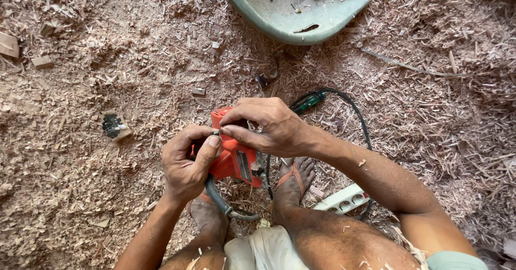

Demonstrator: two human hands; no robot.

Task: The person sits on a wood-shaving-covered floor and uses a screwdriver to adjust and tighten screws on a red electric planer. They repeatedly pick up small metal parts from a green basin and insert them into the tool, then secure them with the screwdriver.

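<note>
Two hands' fingers (212, 141) pinch small part over orange power tool (234, 160); wood-shaving floor (97, 184), green chair (301, 12)

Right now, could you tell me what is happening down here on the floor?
A person sits among wood shavings, both hands working over an orange power tool that lies between their sandalled feet. The left hand and right hand meet at the fingertips, pinching something too small to make out. The tool's black cable loops behind, and a white power strip lies by the right foot.
</note>
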